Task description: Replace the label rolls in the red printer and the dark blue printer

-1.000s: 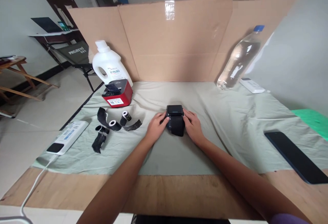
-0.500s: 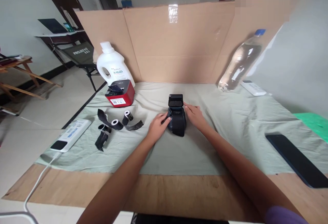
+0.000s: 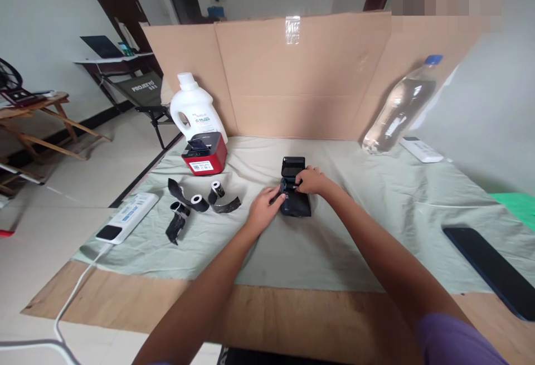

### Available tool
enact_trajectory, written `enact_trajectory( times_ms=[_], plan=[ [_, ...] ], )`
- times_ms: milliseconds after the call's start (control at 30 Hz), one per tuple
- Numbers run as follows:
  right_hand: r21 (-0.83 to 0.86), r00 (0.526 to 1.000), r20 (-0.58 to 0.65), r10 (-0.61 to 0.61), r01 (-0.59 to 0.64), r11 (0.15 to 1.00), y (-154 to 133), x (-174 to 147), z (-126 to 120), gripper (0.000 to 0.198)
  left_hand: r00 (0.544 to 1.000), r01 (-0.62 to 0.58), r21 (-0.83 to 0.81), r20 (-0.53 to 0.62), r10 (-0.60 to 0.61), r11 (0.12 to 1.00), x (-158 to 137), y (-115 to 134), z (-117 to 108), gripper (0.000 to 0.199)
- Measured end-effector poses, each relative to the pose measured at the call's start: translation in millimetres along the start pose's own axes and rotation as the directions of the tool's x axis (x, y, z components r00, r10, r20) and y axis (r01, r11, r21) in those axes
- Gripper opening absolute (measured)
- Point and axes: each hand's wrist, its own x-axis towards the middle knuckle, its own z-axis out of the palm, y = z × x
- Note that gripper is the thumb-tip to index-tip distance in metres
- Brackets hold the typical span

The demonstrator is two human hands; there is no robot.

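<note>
The small black machine point(image 3: 297, 207) sits on the pale cloth point(image 3: 288, 259), taken here as the centre of the clock, with twelve pointing away from the person. Its lid point(image 3: 293, 168) stands raised at its twelve o'clock edge. The left hand point(image 3: 264, 209) lies along the machine's nine o'clock side, fingers partly bent and touching it, thumb at the near corner; how firmly they press, I cannot tell. The right hand point(image 3: 312, 180) comes in from between one and two o'clock, fingers curled down at the opening just below the lid; whether they grip anything there is hidden.

At nine o'clock lie three black rolls point(image 3: 201, 205) with loose strips trailing off, and farther out a long white box point(image 3: 129, 217) with a white cable point(image 3: 77, 292). At ten o'clock stands a red box point(image 3: 211, 156), just in front of a white jug point(image 3: 200, 106). A cardboard sheet point(image 3: 301, 81) rises at twelve. A clear bottle point(image 3: 397, 111) with a blue cap stands between one and two, beside a smaller white box point(image 3: 422, 150). A dark phone point(image 3: 491, 270) lies at four o'clock.
</note>
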Motion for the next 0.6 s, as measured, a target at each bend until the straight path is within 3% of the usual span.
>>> enact_trajectory(
  times_ms=[100, 200, 333, 467, 600],
  plan=[
    [0.032, 0.999, -0.046, -0.023, 0.024, 0.999, 7.1, -4.0, -1.9, 0.034, 1.000, 0.026, 0.002, -0.007, -0.026, 1.000, -1.0, 1.5, -0.5, 0.043],
    [0.154, 0.985, -0.141, -0.102, 0.124, 0.980, 15.3, -12.0, -16.4, 0.028, 1.000, 0.029, -0.002, -0.008, -0.029, 1.000, -1.8, 2.1, -1.3, 0.044],
    [0.412, 0.949, -0.277, -0.152, 0.260, 0.873, 8.1, -29.2, -45.5, 0.019, 1.000, -0.017, -0.036, -0.006, 0.017, 0.999, -1.4, 1.6, -2.7, 0.042],
    [0.590, 0.902, -0.355, -0.247, 0.421, 0.688, -30.8, -50.1, -58.8, 0.023, 1.000, -0.013, -0.066, -0.017, 0.012, 0.998, -1.9, 2.5, -3.5, 0.045],
    [0.555, 0.812, -0.384, -0.440, 0.584, 0.592, -87.7, -67.8, -51.6, 0.020, 0.996, 0.078, 0.007, -0.049, -0.077, 0.997, -5.5, 3.9, -1.5, 0.039]
  ],
)
